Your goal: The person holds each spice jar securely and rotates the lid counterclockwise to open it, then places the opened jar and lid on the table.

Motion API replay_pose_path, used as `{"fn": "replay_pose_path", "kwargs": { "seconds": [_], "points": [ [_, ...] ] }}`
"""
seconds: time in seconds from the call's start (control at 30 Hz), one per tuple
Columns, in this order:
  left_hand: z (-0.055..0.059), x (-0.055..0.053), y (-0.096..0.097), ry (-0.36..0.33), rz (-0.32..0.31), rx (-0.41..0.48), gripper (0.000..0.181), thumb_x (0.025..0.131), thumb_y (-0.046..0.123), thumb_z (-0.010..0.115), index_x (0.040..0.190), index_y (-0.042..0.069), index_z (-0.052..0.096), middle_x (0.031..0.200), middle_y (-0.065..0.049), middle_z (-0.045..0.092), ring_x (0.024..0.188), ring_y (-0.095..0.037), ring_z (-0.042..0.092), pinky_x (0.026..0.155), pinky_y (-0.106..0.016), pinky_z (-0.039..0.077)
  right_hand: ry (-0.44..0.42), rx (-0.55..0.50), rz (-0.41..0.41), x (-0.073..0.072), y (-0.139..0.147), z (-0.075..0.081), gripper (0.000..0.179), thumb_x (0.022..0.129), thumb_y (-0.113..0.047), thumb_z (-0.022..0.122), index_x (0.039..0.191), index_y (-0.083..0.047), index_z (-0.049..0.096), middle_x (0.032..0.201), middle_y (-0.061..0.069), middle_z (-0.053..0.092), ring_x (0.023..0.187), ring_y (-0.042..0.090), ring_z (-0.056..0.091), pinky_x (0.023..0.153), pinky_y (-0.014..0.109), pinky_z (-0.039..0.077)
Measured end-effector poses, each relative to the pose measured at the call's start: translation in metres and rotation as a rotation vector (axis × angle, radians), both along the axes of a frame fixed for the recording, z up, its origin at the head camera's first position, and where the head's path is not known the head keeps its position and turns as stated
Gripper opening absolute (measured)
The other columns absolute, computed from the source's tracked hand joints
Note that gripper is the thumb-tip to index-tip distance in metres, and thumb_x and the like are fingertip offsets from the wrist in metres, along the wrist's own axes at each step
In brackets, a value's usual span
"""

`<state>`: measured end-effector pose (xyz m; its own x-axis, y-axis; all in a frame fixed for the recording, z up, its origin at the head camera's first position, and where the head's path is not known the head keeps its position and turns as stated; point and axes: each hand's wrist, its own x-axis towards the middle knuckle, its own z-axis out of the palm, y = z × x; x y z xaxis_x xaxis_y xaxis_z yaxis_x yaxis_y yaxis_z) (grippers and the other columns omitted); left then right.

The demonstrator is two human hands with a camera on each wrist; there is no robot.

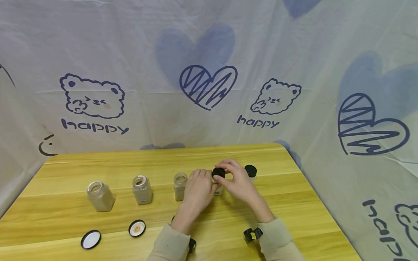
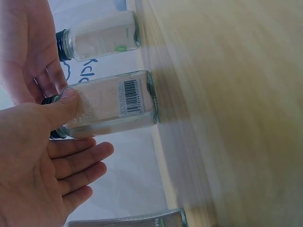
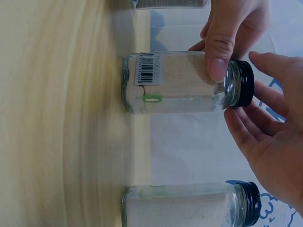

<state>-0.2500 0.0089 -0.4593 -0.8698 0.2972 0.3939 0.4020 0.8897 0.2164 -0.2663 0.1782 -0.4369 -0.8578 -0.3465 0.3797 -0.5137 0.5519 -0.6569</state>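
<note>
Tho only wrist cams show barcode (image 3: 147,68) clearly, L/R hands (image 1: 200,187) (image 1: 240,183) pinch jar (image 3: 182,87), lid (image 3: 246,84) resp.

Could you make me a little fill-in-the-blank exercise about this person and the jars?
1. The right hand has its fingers around a lid whose colour is ____.
2. The jar under that lid is held by the ____ hand.
3. In the head view, ____ open jars stand to the left of both hands.
4. The striped pattern on the held jar's label is a ____.

Missing words: black; left; three; barcode.
</note>
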Motion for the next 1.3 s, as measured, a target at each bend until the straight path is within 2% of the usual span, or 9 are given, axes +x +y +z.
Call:
{"fn": "replay_pose_path", "kwargs": {
  "seconds": [0.23,0.47,0.57,0.77,0.93,1.17,1.3],
  "points": [
    [0.0001,0.0005,0.0001,0.018,0.002,-0.001,0.048,0.094,0.046,0.075,0.110,0.001,0.070,0.102,-0.012,0.071,0.103,-0.031,0.066,0.101,-0.043,0.054,0.026,0.056,-0.003,0.0006,0.0000,0.0003,0.030,0.097,-0.015,0.076,0.124,-0.005,0.074,0.130,0.008,0.064,0.120,0.029,0.063,0.099,0.047,0.056],
    [0.0000,0.0015,-0.0002,0.037,0.005,0.002,0.050,0.093,0.045,0.077,0.111,-0.001,0.071,0.101,-0.012,0.072,0.102,-0.030,0.066,0.100,-0.042,0.055,0.031,0.053,0.075,-0.0003,0.0020,-0.0003,0.031,0.096,-0.003,0.071,0.127,-0.005,0.073,0.136,0.007,0.065,0.128,0.030,0.061,0.107,0.048,0.053],
    [0.0004,0.0014,-0.0002,0.041,0.006,0.000,0.050,0.092,0.045,0.077,0.110,-0.001,0.071,0.100,-0.012,0.072,0.101,-0.030,0.066,0.099,-0.042,0.055,0.040,0.032,0.091,-0.0011,0.0020,-0.0010,0.034,0.097,-0.003,0.071,0.131,-0.007,0.071,0.139,0.006,0.064,0.130,0.030,0.060,0.108,0.050,0.052],
    [0.0009,0.0015,0.0001,0.011,0.005,-0.004,0.046,0.094,0.043,0.077,0.110,0.001,0.070,0.102,-0.012,0.072,0.104,-0.030,0.066,0.101,-0.043,0.054,0.032,-0.027,0.024,-0.0003,-0.0002,-0.0006,0.031,0.097,-0.014,0.076,0.127,-0.006,0.072,0.134,0.009,0.063,0.122,0.029,0.062,0.101,0.049,0.057],
    [0.0015,0.0016,0.0002,0.005,0.004,0.002,0.046,0.094,0.042,0.078,0.111,0.001,0.070,0.104,-0.012,0.072,0.105,-0.031,0.066,0.102,-0.043,0.054,0.018,-0.009,-0.014,0.0000,-0.0020,-0.0013,0.031,0.096,-0.017,0.078,0.123,-0.003,0.073,0.128,0.010,0.062,0.115,0.029,0.063,0.096,0.051,0.058],
    [0.0013,0.0016,0.0000,0.008,0.001,0.003,0.047,0.094,0.043,0.077,0.112,0.000,0.070,0.104,-0.012,0.072,0.105,-0.031,0.066,0.103,-0.044,0.054,0.012,0.024,-0.014,0.0015,-0.0021,-0.0002,0.028,0.097,-0.015,0.075,0.123,-0.005,0.074,0.128,0.008,0.064,0.116,0.028,0.064,0.094,0.053,0.057],
    [0.0011,0.0020,-0.0001,0.015,0.003,0.000,0.048,0.094,0.044,0.077,0.113,0.000,0.070,0.104,-0.012,0.072,0.104,-0.031,0.066,0.102,-0.043,0.054,0.006,0.036,0.014,0.0022,-0.0014,0.0012,0.028,0.097,-0.009,0.072,0.126,-0.004,0.073,0.132,0.009,0.064,0.122,0.029,0.063,0.100,0.050,0.056]
  ]
}}
